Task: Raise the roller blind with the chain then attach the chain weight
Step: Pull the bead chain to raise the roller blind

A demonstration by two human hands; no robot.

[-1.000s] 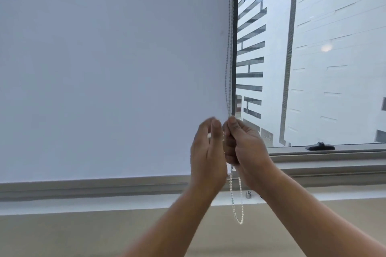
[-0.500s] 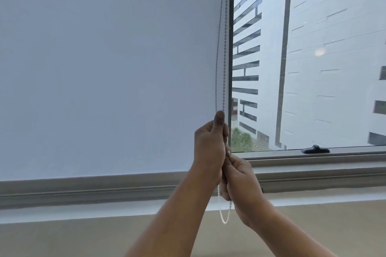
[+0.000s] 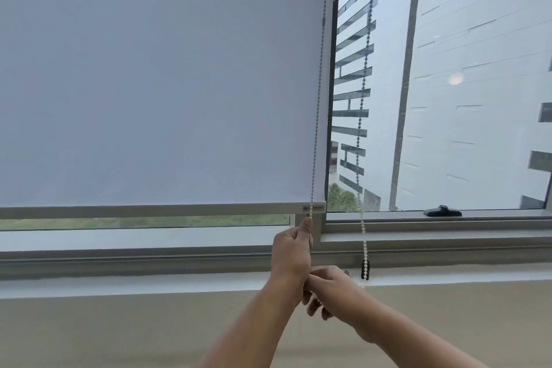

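Blind (image 3: 149, 84) hangs low, only a narrow gap of window beneath it. Left hand (image 3: 294, 251) grips the chain (image 3: 317, 113) at the blind's right edge. Right hand (image 3: 331, 293) sits curled just below; its hold cannot be determined. Recommend straight downward pulls, hand over hand, without sideways drag.

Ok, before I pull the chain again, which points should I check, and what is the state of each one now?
1. Left hand grips the chain: ok.
2. Right hand holds the chain lower down: cannot tell, its grip is hidden.
3. Chain runs straight up in front of the blind: ok.
4. Blind fully raised: not ok, only a narrow strip of glass shows under its bottom bar.
5. Weight attached: cannot tell; a dark piece sits low on the second strand.
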